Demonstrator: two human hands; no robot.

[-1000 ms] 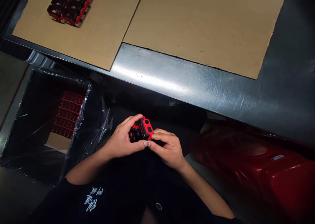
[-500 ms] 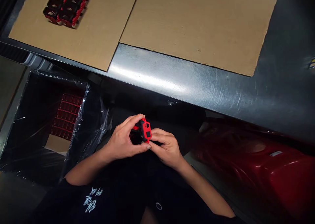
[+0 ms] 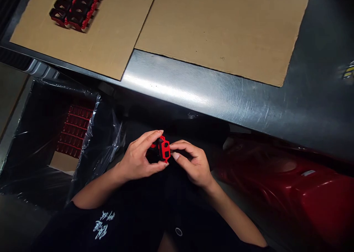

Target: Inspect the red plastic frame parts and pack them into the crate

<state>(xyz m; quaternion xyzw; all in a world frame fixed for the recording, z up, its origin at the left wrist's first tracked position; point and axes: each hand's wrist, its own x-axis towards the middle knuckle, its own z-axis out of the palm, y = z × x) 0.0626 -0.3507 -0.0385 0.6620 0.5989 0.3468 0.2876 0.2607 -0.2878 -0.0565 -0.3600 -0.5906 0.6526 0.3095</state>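
In front of my body, my left hand (image 3: 138, 156) grips a red and black plastic part (image 3: 165, 149) between thumb and fingers. Its red face, with two dark openings, points to the right; the black portion sits behind it, partly covered by my fingers. My right hand (image 3: 195, 163) is at the right side of this part, index finger and thumb brought close together at the red face. Whatever may lie between those two fingertips is too small and dark to make out.
Rows of similar red and black parts (image 3: 79, 8) stand on a cardboard sheet (image 3: 110, 56). Another cardboard sheet (image 3: 221, 34) covers the metal table (image 3: 193, 86). Lower left, a plastic-lined bin (image 3: 27, 145) holds stacked red parts (image 3: 74, 130). Something red and glossy (image 3: 304, 193) lies at the right.
My right thumb has come off the lower edge of the part and bent up towards the index finger. The right hand shifted slightly right; the part turned a little in my left hand.
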